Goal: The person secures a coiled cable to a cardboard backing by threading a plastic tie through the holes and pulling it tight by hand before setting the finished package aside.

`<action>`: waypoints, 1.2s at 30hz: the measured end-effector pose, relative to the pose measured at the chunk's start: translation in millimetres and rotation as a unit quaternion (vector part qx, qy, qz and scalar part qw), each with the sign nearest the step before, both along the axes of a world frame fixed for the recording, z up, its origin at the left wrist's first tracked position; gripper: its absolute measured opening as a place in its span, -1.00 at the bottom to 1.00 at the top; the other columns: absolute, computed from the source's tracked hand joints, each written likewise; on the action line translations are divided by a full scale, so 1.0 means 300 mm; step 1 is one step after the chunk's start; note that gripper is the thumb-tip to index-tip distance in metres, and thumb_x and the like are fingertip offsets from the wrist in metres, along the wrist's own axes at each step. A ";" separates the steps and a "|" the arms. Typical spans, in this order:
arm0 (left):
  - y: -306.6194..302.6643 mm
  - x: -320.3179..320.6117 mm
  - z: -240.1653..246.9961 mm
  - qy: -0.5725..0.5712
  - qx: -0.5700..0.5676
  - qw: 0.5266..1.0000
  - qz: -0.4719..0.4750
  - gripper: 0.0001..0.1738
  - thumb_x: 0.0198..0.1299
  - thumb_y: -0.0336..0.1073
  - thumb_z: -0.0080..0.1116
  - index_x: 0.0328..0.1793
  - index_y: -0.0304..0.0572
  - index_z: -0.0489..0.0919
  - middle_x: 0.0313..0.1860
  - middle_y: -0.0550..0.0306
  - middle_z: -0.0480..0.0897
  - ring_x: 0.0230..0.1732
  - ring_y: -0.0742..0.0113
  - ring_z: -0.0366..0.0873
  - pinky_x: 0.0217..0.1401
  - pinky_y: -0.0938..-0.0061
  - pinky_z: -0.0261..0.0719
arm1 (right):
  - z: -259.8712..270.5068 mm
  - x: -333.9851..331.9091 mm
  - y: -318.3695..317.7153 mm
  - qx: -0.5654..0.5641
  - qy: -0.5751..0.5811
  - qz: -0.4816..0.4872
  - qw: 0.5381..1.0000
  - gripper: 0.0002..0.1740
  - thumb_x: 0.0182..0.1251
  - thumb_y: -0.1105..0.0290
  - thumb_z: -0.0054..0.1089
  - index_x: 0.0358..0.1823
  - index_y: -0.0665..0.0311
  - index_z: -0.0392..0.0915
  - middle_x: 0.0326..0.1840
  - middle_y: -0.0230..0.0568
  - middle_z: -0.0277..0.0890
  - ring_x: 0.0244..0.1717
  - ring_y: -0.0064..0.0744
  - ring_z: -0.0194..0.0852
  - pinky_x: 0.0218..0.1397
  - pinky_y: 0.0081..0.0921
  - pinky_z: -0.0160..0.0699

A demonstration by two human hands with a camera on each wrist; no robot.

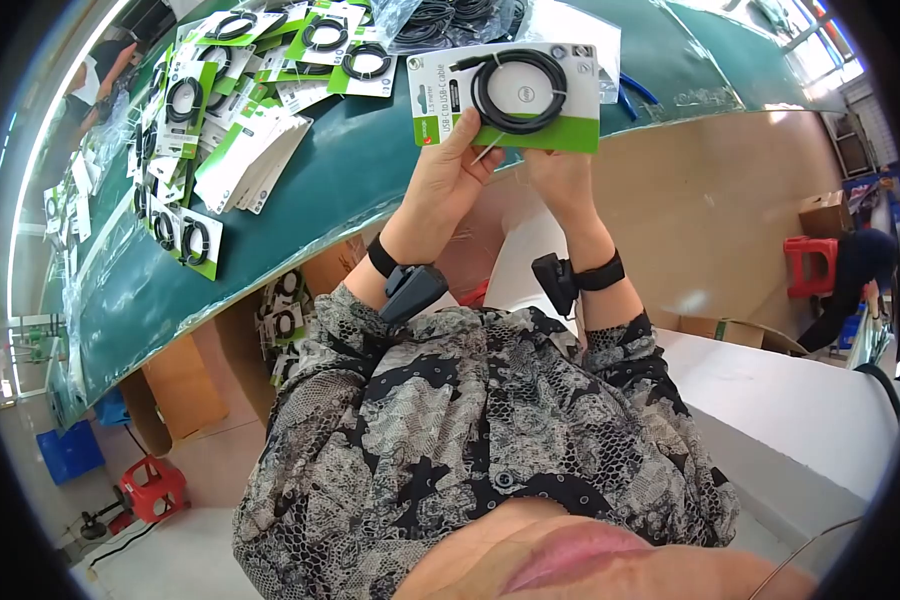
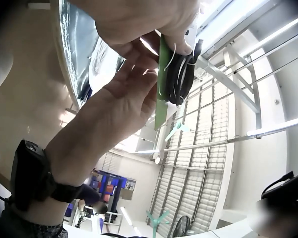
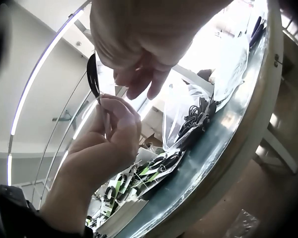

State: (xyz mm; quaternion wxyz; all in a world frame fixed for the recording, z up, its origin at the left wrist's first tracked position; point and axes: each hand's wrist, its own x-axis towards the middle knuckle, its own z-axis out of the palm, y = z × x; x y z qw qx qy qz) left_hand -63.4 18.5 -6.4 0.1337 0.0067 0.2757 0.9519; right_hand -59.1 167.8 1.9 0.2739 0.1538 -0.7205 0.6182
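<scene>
A coiled black USB-C cable (image 1: pixel 518 92) sits on a white and green cardboard card (image 1: pixel 582 133), held up in front of the chest. My left hand (image 1: pixel 442 185) grips the card at its lower left, thumb on the printed front and fingers behind. A thin white tie (image 1: pixel 488 147) pokes out below the card near that thumb; in the left wrist view, white strands (image 2: pixel 175 79) cross the coil. My right hand (image 1: pixel 560 185) is behind the card's lower edge, with bent fingers (image 2: pixel 148 89) close to its back. I cannot tell whether they pinch anything.
On the green table (image 1: pixel 340 180), many carded cables (image 1: pixel 185 100) lie piled at the left, beside a stack of cards (image 1: pixel 255 160). Bagged loose black cables (image 1: pixel 450 22) lie at the back. Blue tools (image 1: pixel 638 92) lie to the right. Red stools (image 1: pixel 808 265) stand on the floor.
</scene>
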 end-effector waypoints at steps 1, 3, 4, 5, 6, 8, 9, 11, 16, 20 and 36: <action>-0.008 -0.004 -0.009 0.008 0.017 1.000 -0.008 -0.67 0.26 -0.26 0.20 0.13 -0.02 0.46 -0.06 0.24 0.62 -0.13 0.35 0.60 -0.07 0.36 0.63 | -0.034 -0.005 0.018 -0.010 -0.042 0.023 0.999 -0.76 0.23 0.63 0.18 -0.05 0.38 0.54 -0.18 -0.29 0.59 -0.15 -0.56 0.51 -0.11 -0.56 0.52; -0.010 -0.004 -0.006 0.018 0.034 0.999 -0.015 -0.67 0.26 -0.27 0.20 0.13 -0.02 0.46 -0.06 0.23 0.62 -0.15 0.36 0.61 -0.08 0.37 0.63 | -0.049 -0.011 0.018 -0.020 -0.082 0.047 0.995 -0.75 0.23 0.64 0.18 -0.04 0.38 0.54 -0.17 -0.28 0.59 -0.15 -0.57 0.52 -0.10 -0.56 0.52; -0.008 0.002 -0.005 0.010 0.033 0.999 -0.012 -0.68 0.26 -0.27 0.20 0.12 -0.02 0.46 -0.07 0.23 0.62 -0.15 0.36 0.61 -0.09 0.38 0.63 | -0.055 -0.014 0.010 -0.040 -0.072 0.058 0.995 -0.75 0.24 0.65 0.17 -0.04 0.37 0.54 -0.15 -0.29 0.59 -0.14 -0.59 0.51 -0.10 -0.58 0.52; -0.006 0.011 0.001 0.003 0.031 0.999 -0.010 -0.69 0.26 -0.28 0.20 0.11 -0.03 0.47 -0.07 0.22 0.62 -0.16 0.36 0.61 -0.10 0.39 0.63 | -0.054 -0.015 0.000 -0.061 -0.063 0.068 0.994 -0.76 0.25 0.65 0.15 -0.04 0.36 0.54 -0.12 -0.30 0.59 -0.12 -0.61 0.51 -0.11 -0.59 0.52; -0.004 0.016 0.006 -0.005 0.030 1.000 -0.008 -0.71 0.26 -0.29 0.20 0.10 -0.03 0.47 -0.08 0.22 0.62 -0.16 0.35 0.62 -0.12 0.39 0.63 | -0.054 -0.017 -0.004 -0.082 -0.053 0.078 0.992 -0.76 0.26 0.66 0.14 -0.04 0.35 0.54 -0.09 -0.31 0.58 -0.11 -0.63 0.50 -0.11 -0.61 0.51; -0.004 0.019 0.018 -0.003 0.021 1.000 0.007 -0.71 0.26 -0.28 0.20 0.09 -0.05 0.48 -0.08 0.22 0.62 -0.15 0.35 0.62 -0.12 0.40 0.64 | -0.057 -0.024 -0.004 -0.066 -0.044 0.075 0.994 -0.76 0.24 0.64 0.17 -0.05 0.35 0.55 -0.10 -0.30 0.58 -0.11 -0.58 0.51 -0.10 -0.58 0.50; -0.005 0.020 0.024 -0.002 0.011 1.000 0.021 -0.71 0.26 -0.28 0.20 0.08 -0.07 0.48 -0.07 0.21 0.62 -0.15 0.34 0.62 -0.13 0.41 0.64 | -0.058 -0.027 -0.005 -0.051 -0.036 0.071 0.996 -0.75 0.22 0.63 0.20 -0.06 0.34 0.55 -0.11 -0.29 0.58 -0.12 -0.53 0.52 -0.09 -0.55 0.49; -0.013 0.018 0.026 0.000 0.003 0.999 0.039 -0.71 0.26 -0.28 0.21 0.08 -0.08 0.49 -0.07 0.21 0.62 -0.14 0.34 0.62 -0.13 0.41 0.64 | -0.050 -0.023 -0.001 -0.034 -0.027 0.070 0.997 -0.74 0.20 0.62 0.23 -0.07 0.33 0.55 -0.12 -0.29 0.59 -0.12 -0.49 0.53 -0.08 -0.52 0.48; -0.054 -0.011 0.032 0.059 -0.034 0.986 0.150 -0.69 0.24 -0.39 0.20 0.10 -0.16 0.48 -0.05 0.18 0.61 -0.12 0.32 0.62 -0.11 0.40 0.64 | 0.054 0.051 -0.002 0.319 0.120 -0.123 0.932 -0.71 0.07 0.52 0.32 -0.12 0.23 0.56 -0.23 -0.31 0.54 -0.15 -0.29 0.46 -0.07 -0.37 0.36; -0.020 0.012 0.036 0.091 -0.082 0.967 0.221 -0.66 0.22 -0.50 0.17 0.13 -0.18 0.47 -0.05 0.16 0.61 -0.12 0.33 0.62 -0.11 0.39 0.64 | 0.148 0.080 -0.044 0.340 0.233 -0.150 0.899 -0.73 0.02 0.45 0.34 -0.19 0.16 0.57 -0.27 -0.35 0.51 -0.15 -0.27 0.41 -0.06 -0.36 0.25; -0.039 0.077 0.001 0.084 -0.050 0.988 0.119 -0.81 0.27 -0.44 0.15 0.01 -0.21 0.54 -0.14 0.15 0.64 -0.15 0.35 0.62 -0.13 0.48 0.62 | 0.160 -0.003 -0.058 0.403 0.314 -0.032 0.859 -0.75 -0.02 0.47 0.21 -0.23 0.20 0.59 -0.36 -0.41 0.45 -0.22 -0.38 0.40 0.01 -0.42 0.19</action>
